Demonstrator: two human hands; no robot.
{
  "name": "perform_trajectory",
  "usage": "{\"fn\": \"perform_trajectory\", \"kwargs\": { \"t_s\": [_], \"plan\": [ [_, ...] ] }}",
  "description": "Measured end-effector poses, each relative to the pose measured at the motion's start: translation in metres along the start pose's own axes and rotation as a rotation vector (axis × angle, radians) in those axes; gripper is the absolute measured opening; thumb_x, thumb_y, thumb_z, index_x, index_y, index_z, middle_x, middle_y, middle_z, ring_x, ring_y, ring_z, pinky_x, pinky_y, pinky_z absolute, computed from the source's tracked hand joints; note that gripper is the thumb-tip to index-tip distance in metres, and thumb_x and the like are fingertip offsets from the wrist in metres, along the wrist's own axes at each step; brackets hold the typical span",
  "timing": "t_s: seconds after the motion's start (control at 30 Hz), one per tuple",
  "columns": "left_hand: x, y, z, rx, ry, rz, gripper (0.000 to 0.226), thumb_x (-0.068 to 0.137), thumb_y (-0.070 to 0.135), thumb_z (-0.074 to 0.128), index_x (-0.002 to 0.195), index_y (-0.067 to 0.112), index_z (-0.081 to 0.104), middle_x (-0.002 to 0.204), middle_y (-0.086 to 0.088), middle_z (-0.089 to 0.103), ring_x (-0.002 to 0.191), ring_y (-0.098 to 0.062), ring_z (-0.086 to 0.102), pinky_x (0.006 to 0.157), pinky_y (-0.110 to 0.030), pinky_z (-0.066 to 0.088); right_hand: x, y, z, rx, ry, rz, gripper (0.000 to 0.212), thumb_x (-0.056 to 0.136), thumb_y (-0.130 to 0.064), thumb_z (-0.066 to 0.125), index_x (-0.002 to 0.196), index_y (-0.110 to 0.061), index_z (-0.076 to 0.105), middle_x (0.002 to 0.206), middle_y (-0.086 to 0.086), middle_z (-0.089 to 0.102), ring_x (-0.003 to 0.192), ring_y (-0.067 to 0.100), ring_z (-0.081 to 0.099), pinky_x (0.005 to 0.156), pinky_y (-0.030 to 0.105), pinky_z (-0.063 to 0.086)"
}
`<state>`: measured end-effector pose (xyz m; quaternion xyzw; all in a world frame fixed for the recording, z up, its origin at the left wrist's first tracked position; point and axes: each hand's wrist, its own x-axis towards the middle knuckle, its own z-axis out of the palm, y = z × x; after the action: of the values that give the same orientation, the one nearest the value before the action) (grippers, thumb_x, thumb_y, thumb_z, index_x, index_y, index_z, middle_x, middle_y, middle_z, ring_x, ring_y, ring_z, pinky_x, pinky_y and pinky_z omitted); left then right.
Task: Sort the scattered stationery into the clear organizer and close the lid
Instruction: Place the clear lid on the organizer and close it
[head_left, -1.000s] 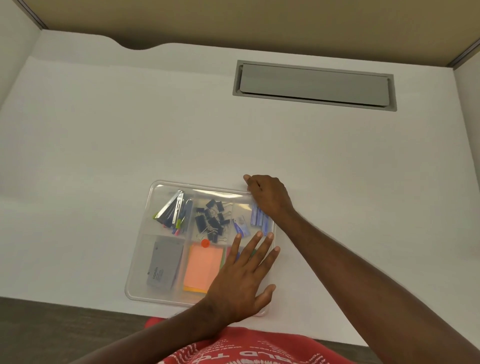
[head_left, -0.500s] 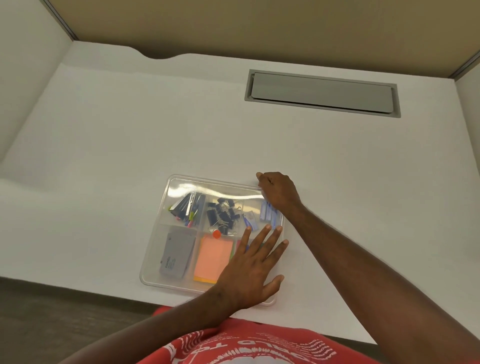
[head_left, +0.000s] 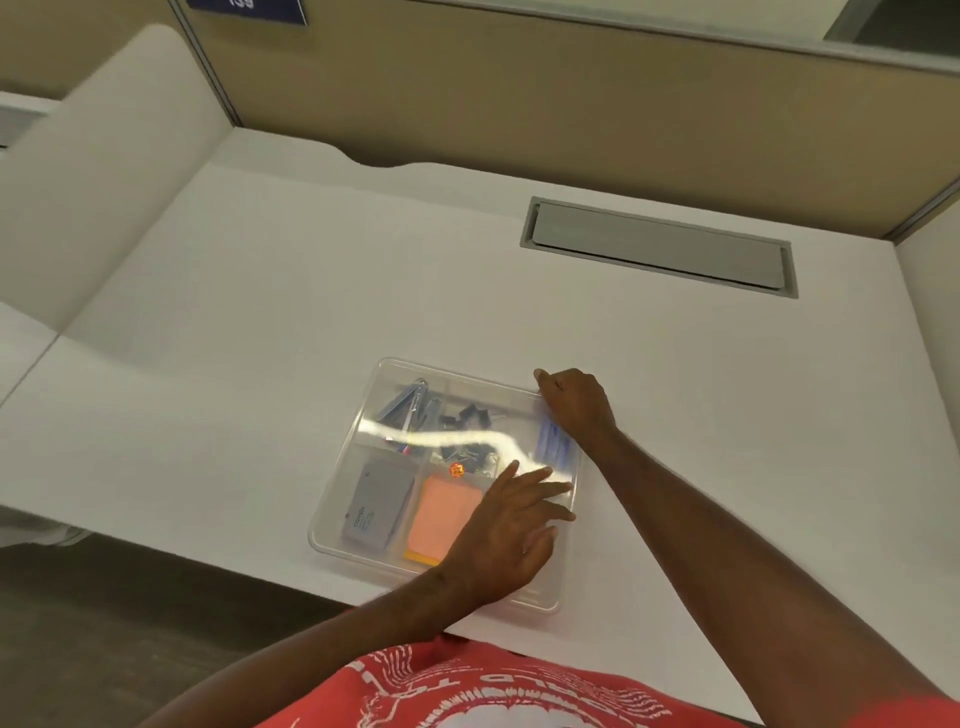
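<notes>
left hand (head_left: 506, 540) lies flat on the lidded organizer (head_left: 343, 519), right hand (head_left: 576, 402) curled at its far corner, near a grey hatch (head_left: 660, 249).

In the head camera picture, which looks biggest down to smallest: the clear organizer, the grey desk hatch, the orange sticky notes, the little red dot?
1. Clear organizer and grey desk hatch: they look alike in size, and the hatch lies farther off, so I won't rank them.
2. Orange sticky notes.
3. Red dot, by far the smallest.
</notes>
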<state>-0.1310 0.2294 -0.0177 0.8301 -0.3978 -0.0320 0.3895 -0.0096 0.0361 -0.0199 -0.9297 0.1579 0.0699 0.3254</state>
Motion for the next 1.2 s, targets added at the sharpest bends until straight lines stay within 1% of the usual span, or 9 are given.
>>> {"fn": "perform_trajectory", "kwargs": {
  "t_s": [0.13, 0.2, 0.3, 0.4, 0.53, 0.63, 0.7, 0.97, 1.2],
  "plan": [
    [-0.001, 0.000, -0.006, -0.071, 0.062, -0.040, 0.020, 0.090, 0.013, 0.062, 0.106, 0.021, 0.071, 0.135, 0.004, 0.062, 0.141, -0.009, 0.039, 0.119, -0.048, 0.027, -0.001, -0.002, 0.001, -0.038, 0.020, -0.021, 0.053, 0.102, -0.045, 0.041, 0.062, -0.014, 0.057, 0.069, 0.007, 0.064, 0.071, 0.025, 0.059, 0.068, 0.030, 0.038],
    [-0.003, -0.004, -0.014, -0.051, 0.041, -0.031, 0.019, 0.091, 0.018, 0.061, 0.107, 0.023, 0.070, 0.139, 0.003, 0.059, 0.144, -0.009, 0.035, 0.120, -0.046, 0.025, -0.001, -0.003, 0.001, -0.056, 0.021, -0.024, 0.054, 0.102, -0.045, 0.041, 0.059, -0.016, 0.054, 0.065, 0.005, 0.061, 0.070, 0.025, 0.058, 0.067, 0.030, 0.036],
    [-0.011, -0.025, -0.034, 0.160, -0.016, 0.002, 0.028, 0.092, 0.025, 0.055, 0.117, 0.024, 0.068, 0.151, -0.002, 0.047, 0.148, -0.018, 0.029, 0.122, -0.050, 0.020, -0.003, -0.005, -0.001, -0.062, 0.027, -0.018, 0.057, 0.101, -0.044, 0.041, 0.050, -0.021, 0.040, 0.054, -0.003, 0.049, 0.062, 0.024, 0.053, 0.064, 0.030, 0.034],
    [-0.024, -0.055, -0.063, 0.413, -0.017, -0.043, 0.043, 0.096, 0.035, 0.053, 0.136, 0.020, 0.059, 0.158, -0.009, 0.035, 0.149, -0.030, 0.028, 0.119, -0.059, 0.021, -0.004, -0.006, -0.001, -0.065, 0.031, -0.018, 0.057, 0.101, -0.044, 0.041, 0.049, -0.021, 0.037, 0.051, -0.006, 0.045, 0.059, 0.022, 0.049, 0.063, 0.030, 0.033],
    [-0.037, -0.086, -0.105, 0.582, 0.025, -0.281, 0.059, 0.099, 0.044, 0.043, 0.149, 0.014, 0.042, 0.162, -0.014, 0.025, 0.151, -0.034, 0.019, 0.115, -0.065, 0.022, -0.003, -0.005, 0.000, -0.071, 0.034, -0.042, 0.054, 0.102, -0.042, 0.041, 0.051, -0.021, 0.039, 0.056, -0.002, 0.049, 0.064, 0.024, 0.052, 0.065, 0.031, 0.037],
    [-0.041, -0.096, -0.126, 0.599, -0.036, -0.539, 0.076, 0.098, 0.062, 0.016, 0.157, 0.014, 0.022, 0.165, -0.014, 0.010, 0.153, -0.033, 0.007, 0.121, -0.059, 0.011, -0.001, -0.002, 0.001, -0.048, 0.019, -0.058, 0.050, 0.102, -0.040, 0.041, 0.067, -0.013, 0.063, 0.075, 0.005, 0.068, 0.076, 0.027, 0.062, 0.073, 0.036, 0.047],
    [-0.043, -0.103, -0.133, 0.573, -0.076, -0.603, 0.088, 0.091, 0.072, 0.001, 0.159, 0.016, 0.010, 0.166, -0.011, 0.003, 0.153, -0.030, 0.004, 0.123, -0.052, 0.010, 0.000, -0.002, 0.001, -0.043, 0.013, -0.053, 0.047, 0.102, -0.039, 0.041, 0.082, -0.011, 0.072, 0.086, 0.007, 0.073, 0.083, 0.028, 0.064, 0.081, 0.038, 0.050],
    [-0.052, -0.117, -0.133, 0.346, -0.023, -0.586, 0.085, 0.091, 0.074, 0.021, 0.158, 0.025, 0.003, 0.166, 0.000, 0.013, 0.149, -0.017, 0.026, 0.114, -0.039, 0.039, 0.004, 0.000, 0.005, -0.058, -0.005, -0.047, 0.044, 0.103, -0.037, 0.042, 0.090, -0.012, 0.076, 0.093, 0.008, 0.075, 0.086, 0.028, 0.064, 0.080, 0.034, 0.046],
    [-0.052, -0.123, -0.131, 0.325, 0.037, -0.563, 0.080, 0.095, 0.065, 0.038, 0.159, 0.028, 0.007, 0.166, 0.005, 0.016, 0.138, -0.018, 0.046, 0.099, -0.037, 0.051, 0.004, 0.001, 0.004, 0.047, 0.012, -0.004, 0.038, 0.100, -0.038, 0.048, 0.081, -0.019, 0.075, 0.081, -0.001, 0.073, 0.078, 0.021, 0.065, 0.072, 0.030, 0.042]
  ]
}}
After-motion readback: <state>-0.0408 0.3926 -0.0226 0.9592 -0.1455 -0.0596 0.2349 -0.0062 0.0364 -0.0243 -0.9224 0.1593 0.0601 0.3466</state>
